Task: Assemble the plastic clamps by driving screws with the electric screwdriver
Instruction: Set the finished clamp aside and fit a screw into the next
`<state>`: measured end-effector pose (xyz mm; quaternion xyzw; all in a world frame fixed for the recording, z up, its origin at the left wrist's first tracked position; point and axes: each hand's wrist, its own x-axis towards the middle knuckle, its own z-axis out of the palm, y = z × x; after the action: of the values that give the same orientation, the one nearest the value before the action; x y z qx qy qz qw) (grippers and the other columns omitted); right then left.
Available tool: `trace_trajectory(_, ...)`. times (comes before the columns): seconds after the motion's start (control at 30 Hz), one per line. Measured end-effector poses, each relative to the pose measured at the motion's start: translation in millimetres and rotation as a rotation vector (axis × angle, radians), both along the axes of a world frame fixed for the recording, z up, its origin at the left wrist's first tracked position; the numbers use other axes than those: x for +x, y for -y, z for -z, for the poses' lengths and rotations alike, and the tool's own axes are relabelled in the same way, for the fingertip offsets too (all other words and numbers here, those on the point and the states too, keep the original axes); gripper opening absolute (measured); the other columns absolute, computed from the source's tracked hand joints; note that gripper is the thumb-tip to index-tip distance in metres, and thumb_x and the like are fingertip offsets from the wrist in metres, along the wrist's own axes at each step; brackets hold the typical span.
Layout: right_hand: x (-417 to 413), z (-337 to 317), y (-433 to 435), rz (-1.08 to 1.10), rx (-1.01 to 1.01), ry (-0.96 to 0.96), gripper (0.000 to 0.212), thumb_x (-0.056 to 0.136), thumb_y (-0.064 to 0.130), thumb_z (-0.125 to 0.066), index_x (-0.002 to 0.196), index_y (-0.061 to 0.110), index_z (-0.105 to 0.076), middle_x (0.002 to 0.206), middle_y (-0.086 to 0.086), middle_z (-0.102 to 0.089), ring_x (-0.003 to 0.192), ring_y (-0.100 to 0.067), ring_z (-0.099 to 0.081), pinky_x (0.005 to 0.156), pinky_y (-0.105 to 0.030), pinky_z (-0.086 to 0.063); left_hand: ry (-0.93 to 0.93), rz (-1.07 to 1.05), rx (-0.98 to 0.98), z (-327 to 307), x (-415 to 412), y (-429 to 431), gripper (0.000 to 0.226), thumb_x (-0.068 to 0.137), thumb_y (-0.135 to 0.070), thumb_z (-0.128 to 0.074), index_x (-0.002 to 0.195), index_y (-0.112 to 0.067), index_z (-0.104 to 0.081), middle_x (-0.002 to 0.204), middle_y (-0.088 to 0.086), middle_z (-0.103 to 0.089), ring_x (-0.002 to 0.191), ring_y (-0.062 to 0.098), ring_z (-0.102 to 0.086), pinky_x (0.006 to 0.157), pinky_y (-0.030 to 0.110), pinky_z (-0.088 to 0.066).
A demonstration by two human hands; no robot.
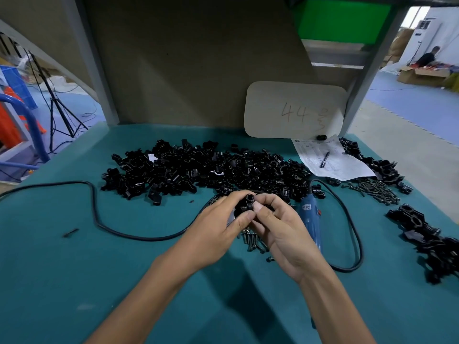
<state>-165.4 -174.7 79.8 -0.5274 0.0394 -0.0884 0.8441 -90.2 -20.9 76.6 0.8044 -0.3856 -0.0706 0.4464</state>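
Nearest, 2 bare forearms reach in over the green table [74, 281]. The left hand [223, 219] has its fingers curled round a black plastic clamp [244, 206] held just above the table, its round opening turned up. The right hand [280, 227] meets it from the other side, with thumb and fingers pinching the same piece. Whether a screw sits between those fingertips cannot be told.

Under the hands lies a small scatter of screws [252, 242]. Just right of the right hand, the blue electric screwdriver [310, 217] lies flat on the table, gripped by neither hand, and its black cord [99, 214] loops away to both sides. So this clamp looks to be at the fitting stage, with its halves being mated or a screw being seated, and the driving is not yet begun.

Farther right, a row of clamps [427, 239] looks assembled and makes up the finished share. It is small against the heap of loose clamp parts [203, 170] spread across the middle of the table. A second lot of screws [375, 192] lies near the right edge. By that measure, most of the job appears to be left.

Behind these lie a printed sheet [342, 167] with a pen [324, 159] on it, and a pale card [295, 110] marked 44 leans against the back panel.
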Motion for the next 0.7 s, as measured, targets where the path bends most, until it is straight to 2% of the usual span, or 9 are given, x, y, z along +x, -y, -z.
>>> trace_trajectory(0.07,-0.4,0.5,-0.4,0.000,0.005,-0.005,0.029,0.088,0.020,-0.067,0.112,0.006,-0.059,0.086,-0.003,-0.065,0.082,-0.012,-0.065,0.084,-0.024,-0.056,0.006,-0.004,0.026,-0.6,-1.1,-0.6,0.042,0.097,-0.065,-0.040,0.138,-0.058,-0.038,0.114,-0.015,-0.061,0.104,0.004,-0.058,0.090,0.036,-0.051)
trace_trajectory(0.17,-0.8,0.3,0.1,0.000,0.002,-0.011,0.031,0.086,0.021,-0.069,0.112,0.006,-0.059,0.086,-0.004,-0.059,0.081,-0.012,-0.062,0.084,-0.024,-0.056,0.017,-0.014,0.047,-1.1,-3.1,-1.6,0.047,0.095,-0.068,-0.038,0.142,-0.062,-0.030,0.123,-0.020,-0.058,0.108,0.004,-0.057,0.093,0.038,-0.051)
trace_trajectory(0.27,-0.9,0.5,1.3,-0.006,0.007,-0.010,0.031,0.087,0.020,-0.069,0.112,0.006,-0.059,0.087,-0.006,-0.057,0.081,-0.011,-0.062,0.084,-0.023,-0.056,0.022,-0.003,0.041,-1.3,-4.1,-1.2,0.043,0.096,-0.067,-0.038,0.139,-0.060,-0.035,0.116,-0.017,-0.060,0.103,0.006,-0.058,0.088,0.037,-0.052)
trace_trajectory(0.5,-0.3,3.6,2.2,-0.012,0.010,-0.014,0.025,0.089,0.020,-0.068,0.108,0.008,-0.059,0.087,-0.004,-0.062,0.083,-0.012,-0.064,0.083,-0.023,-0.056,0.008,0.008,-0.003,-0.3,-4.2,-0.6,0.029,0.101,-0.056,-0.043,0.129,-0.052,-0.045,0.108,-0.024,-0.059,0.098,0.001,-0.057,0.077,0.019,-0.042)
trace_trajectory(0.63,-0.7,5.5,2.2,-0.018,0.008,-0.015,0.021,0.089,0.021,-0.069,0.105,0.010,-0.061,0.086,-0.005,-0.061,0.081,-0.012,-0.064,0.083,-0.022,-0.055,-0.007,0.008,-0.006,0.9,-5.2,-0.1,0.034,0.098,-0.061,-0.040,0.130,-0.048,-0.046,0.102,-0.033,-0.055,0.093,-0.009,-0.054,0.073,0.009,-0.037)
trace_trajectory(0.7,-1.6,6.7,2.6,-0.024,0.004,-0.014,0.020,0.089,0.022,-0.070,0.104,0.011,-0.061,0.085,-0.004,-0.061,0.081,-0.011,-0.064,0.083,-0.022,-0.055,-0.016,0.007,0.003,2.2,-5.0,0.0,0.038,0.098,-0.062,-0.040,0.132,-0.046,-0.045,0.102,-0.032,-0.055,0.093,-0.010,-0.052,0.075,0.010,-0.037)
